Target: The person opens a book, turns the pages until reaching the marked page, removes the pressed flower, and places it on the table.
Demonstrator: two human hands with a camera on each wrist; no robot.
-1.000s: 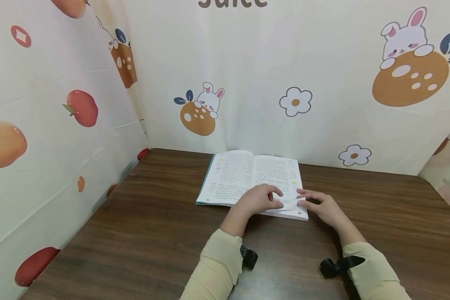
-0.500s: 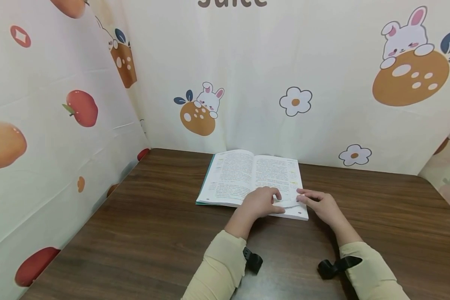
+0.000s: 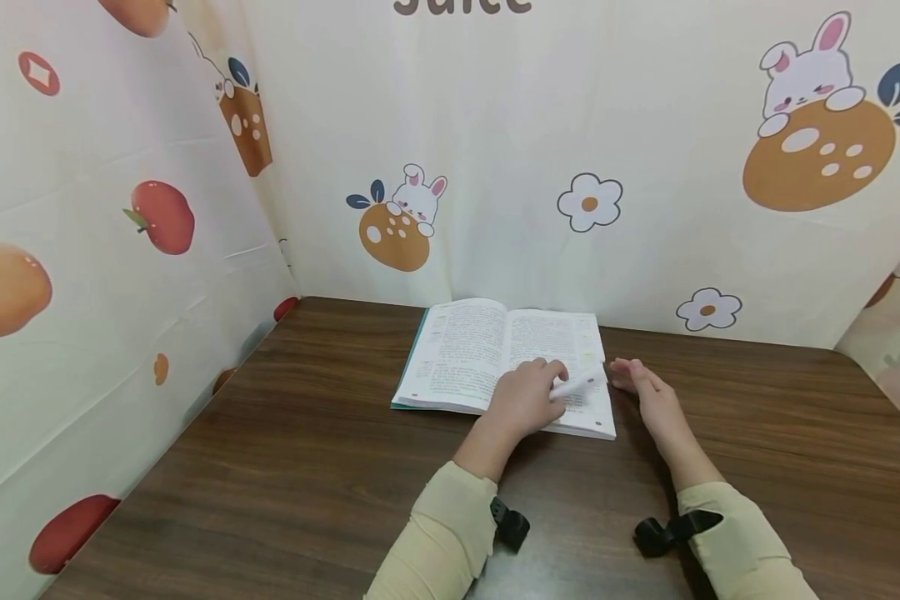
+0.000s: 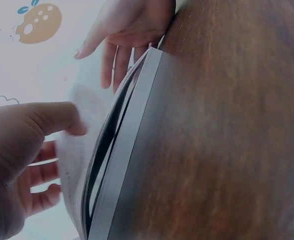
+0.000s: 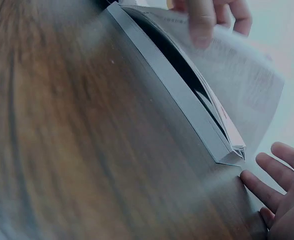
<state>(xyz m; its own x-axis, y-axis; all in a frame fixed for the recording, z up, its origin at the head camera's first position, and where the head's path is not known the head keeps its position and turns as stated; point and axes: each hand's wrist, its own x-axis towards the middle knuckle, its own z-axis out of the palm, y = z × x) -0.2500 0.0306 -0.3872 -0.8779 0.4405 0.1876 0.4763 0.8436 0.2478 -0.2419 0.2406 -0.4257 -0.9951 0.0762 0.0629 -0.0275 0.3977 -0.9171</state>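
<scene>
An open book (image 3: 465,350) lies on the table, both pages covered in small print. My left hand (image 3: 522,400) reaches over its right half, thumb and fingers to either side of a lifted page (image 5: 252,85). The lower corner of that page (image 3: 581,382) curls up beside the fingers. Just off the book's right edge is my right hand (image 3: 651,398), fingers extended and nothing in its grasp. From the left wrist, the thick page block (image 4: 132,135) shows edge-on, with gaps between some upper leaves.
The dark wooden table (image 3: 285,467) stretches to both sides of the book. A pale printed curtain (image 3: 495,233) hangs right behind its back edge, and another (image 3: 105,350) runs along the left. Black camera straps (image 3: 678,533) sit on the wrists.
The left hand has raised the right page's lower corner, which now curls upward. The right hand has left the page edge and moved slightly right, its fingers straightening.
</scene>
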